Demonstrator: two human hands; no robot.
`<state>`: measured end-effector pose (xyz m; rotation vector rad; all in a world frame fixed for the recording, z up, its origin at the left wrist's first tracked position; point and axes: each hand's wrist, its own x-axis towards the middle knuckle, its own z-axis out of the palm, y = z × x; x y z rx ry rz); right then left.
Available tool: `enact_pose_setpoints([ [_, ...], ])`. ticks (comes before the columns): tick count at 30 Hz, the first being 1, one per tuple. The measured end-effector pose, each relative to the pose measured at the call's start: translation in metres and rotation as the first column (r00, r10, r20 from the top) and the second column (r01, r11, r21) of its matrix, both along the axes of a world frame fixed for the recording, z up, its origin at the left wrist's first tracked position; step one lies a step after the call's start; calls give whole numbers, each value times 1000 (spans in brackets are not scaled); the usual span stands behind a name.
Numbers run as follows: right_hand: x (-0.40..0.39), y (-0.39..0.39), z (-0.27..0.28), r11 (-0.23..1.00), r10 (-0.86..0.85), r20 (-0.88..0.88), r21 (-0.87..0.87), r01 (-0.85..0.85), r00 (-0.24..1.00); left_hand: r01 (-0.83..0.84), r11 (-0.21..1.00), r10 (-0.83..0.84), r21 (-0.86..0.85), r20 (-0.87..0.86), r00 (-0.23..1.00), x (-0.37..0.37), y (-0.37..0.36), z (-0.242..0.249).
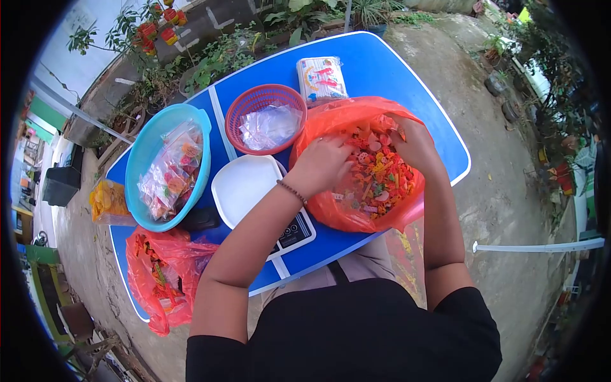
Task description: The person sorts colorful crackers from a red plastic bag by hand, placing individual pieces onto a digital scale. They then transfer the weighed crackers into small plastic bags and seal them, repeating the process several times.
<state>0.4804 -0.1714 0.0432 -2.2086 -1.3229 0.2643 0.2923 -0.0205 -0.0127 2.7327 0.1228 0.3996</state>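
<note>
A large red plastic bag [318, 202] stands with its mouth wide, full of small red, orange and yellow snack pieces [382, 172]. My left hand [324, 162], a beaded bracelet at its wrist, reaches in from the left, fingers apart over the pieces. From the right, my right hand [412, 145] reaches inside the rim; its fingers are bent but parted, and their tips are partly hidden among the pieces. Left of the bag is a digital kitchen scale [296, 230] bearing a white tray [245, 188].
On the blue table [394, 70] are a turquoise basin [207, 143] of filled plastic packets, a red basket [232, 121] of clear bags, and a printed white pack [321, 77]. A smaller red bag [181, 312] and a yellow-orange packet [109, 198] lie at left.
</note>
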Motion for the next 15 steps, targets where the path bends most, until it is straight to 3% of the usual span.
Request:
enact_pose_setpoints([
  [2,0,5,7,999,-20,5,-45,21,1000,-85,978,70,188,90,994,13,8,-9],
  [4,-1,10,11,996,-21,-66,-90,15,998,-168,961,183,221,-48,982,20,14,0],
  [6,0,18,-7,999,26,-82,-22,-28,996,-206,934,249,290,-117,961,21,20,5],
  [7,-1,22,-14,999,50,-89,13,-49,995,-250,926,279,283,-64,958,23,21,-1],
  [10,-7,35,-19,985,135,-62,-100,-141,989,-263,896,305,358,-64,950,25,27,-5],
  [13,1,53,-65,991,136,204,-45,-130,969,-265,871,311,415,-48,949,22,28,-7],
  [15,2,62,-78,997,77,238,-44,-68,968,-237,898,332,371,-218,918,19,22,10],
])
